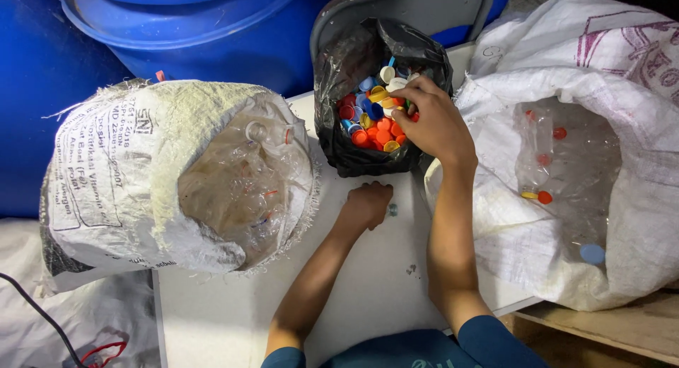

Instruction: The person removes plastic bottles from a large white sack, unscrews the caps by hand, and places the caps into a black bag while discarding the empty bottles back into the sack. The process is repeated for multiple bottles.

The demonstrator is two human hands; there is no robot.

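At the far left a blue barrel (pixel 42 92) fills the background, with a wide blue tub (pixel 205 36) beside it at the top. In front of them a white woven sack (pixel 120 177) lies on its side on the white table (pixel 226 311), its open mouth turned toward the camera and packed with clear plastic bottles (pixel 240 184). A black cable (pixel 35 308) runs across the pale sheet at the bottom left.

Near the middle, the left hand (pixel 366 204) rests on the table just below the black bag, its fingers curled together into a loose fist; whether anything is inside it cannot be told. A small dark cap (pixel 392 209) lies on the table just beside that hand.

Above it stands a black plastic bag (pixel 346 71), open at the top and holding a heap of bottle caps (pixel 371 117) in red, orange, yellow, blue and white. The right hand (pixel 431 120) reaches into the bag's mouth from the right, its fingertips bunched together on the caps at the top of the heap.

To the right a second white sack (pixel 622 198) lies open, with more clear bottles (pixel 544 149), some with red or orange caps. It rests partly on a wooden board (pixel 622 329).
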